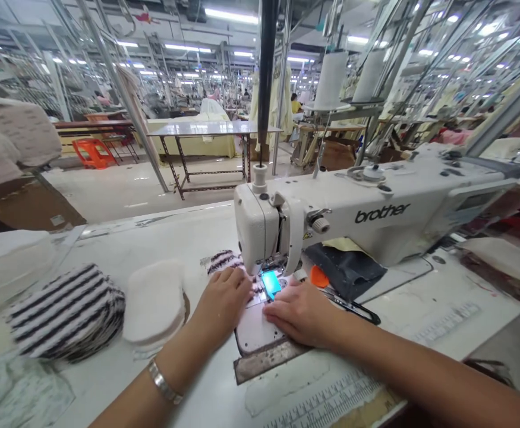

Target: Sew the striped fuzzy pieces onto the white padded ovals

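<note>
Under the head of a white sewing machine (pixel 264 229) lies a piece of black-and-white striped fabric (pixel 224 260), partly hidden by my left hand. My left hand (pixel 229 294) rests on this piece left of the needle, its fingers bent together and pressing on the cloth. My right hand (pixel 306 314) is at the right of the needle plate (pixel 260 333), fingers curled in and thumb toward the left. What it holds, if anything, is hidden. Between the hands, a bright cyan-lit patch (pixel 271 284) shows beneath the presser foot.
On the left lie a stack of striped pieces (pixel 66 312), a white stack (pixel 153 303) and patterned cloth (pixel 23 389). Dark folded fabric (pixel 349 270), an orange piece (pixel 318 276) and black-handled scissors (pixel 362 312) lie right of the needle. A printed ruler (pixel 322 410) runs along the front.
</note>
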Demonstrator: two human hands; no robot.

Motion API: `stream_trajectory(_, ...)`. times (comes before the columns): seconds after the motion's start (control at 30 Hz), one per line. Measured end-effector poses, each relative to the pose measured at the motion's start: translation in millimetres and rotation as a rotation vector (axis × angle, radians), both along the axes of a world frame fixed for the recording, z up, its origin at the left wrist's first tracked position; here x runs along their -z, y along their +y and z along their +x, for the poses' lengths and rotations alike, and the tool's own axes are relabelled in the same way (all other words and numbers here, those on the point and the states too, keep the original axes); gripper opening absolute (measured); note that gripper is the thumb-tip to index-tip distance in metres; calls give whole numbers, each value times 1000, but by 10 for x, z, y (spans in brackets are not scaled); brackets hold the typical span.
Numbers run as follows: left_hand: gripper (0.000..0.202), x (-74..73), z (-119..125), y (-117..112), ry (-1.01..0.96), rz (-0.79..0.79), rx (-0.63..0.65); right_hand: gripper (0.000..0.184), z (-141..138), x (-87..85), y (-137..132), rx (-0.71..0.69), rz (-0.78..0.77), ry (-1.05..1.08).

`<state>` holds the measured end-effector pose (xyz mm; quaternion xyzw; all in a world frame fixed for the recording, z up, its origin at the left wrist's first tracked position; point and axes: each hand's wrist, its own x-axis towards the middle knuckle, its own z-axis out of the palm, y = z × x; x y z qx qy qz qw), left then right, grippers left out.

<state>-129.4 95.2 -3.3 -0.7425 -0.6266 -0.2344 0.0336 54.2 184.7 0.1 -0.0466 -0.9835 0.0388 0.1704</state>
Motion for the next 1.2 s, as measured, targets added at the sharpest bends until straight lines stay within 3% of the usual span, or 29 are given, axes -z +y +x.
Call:
stream_trajectory(0.07, 23, -121, 36, -187, -127, 2, -20, 20, 81, -78, -66, -33, -92, 66)
stream_trajectory(0.13, 23, -248, 83, -404, -543, -22, -131, 33, 177, -137, -168, -15, -294, 150)
stream_trajectory(0.23, 23, -378, 151, -668, -1430, -138, -333, 71, 275, -141, -354, 24, -834, 195)
stream_trajectory(0.27, 22, -398, 169, -722, -1630, -174, -374, 80, 286, -120, -413, 6, -1047, 202)
stream_trajectory(0.37, 14, -404, 209, -788, -1907, -241, -443, 87, 275, -44, -548, -45, -1540, 272)
stream_trajectory(0.5, 20, -386, 248, -794, -1950, -299, -501, 84, 279, -20, -614, 43, -1758, 376)
stream_trajectory(0.6, 33, -383, 278, -823, -1898, -374, -402, 81, 330, -38, -617, 83, -1810, 432)
stream_trajectory(0.77, 43, -357, 319, -883, -1749, -336, -276, 76, 421, -21, -607, 131, -1825, 489)
stream_trajectory(1.2, 46, -373, 332, -871, -1704, -299, -348, 71, 452, -20, -641, 194, -1868, 492)
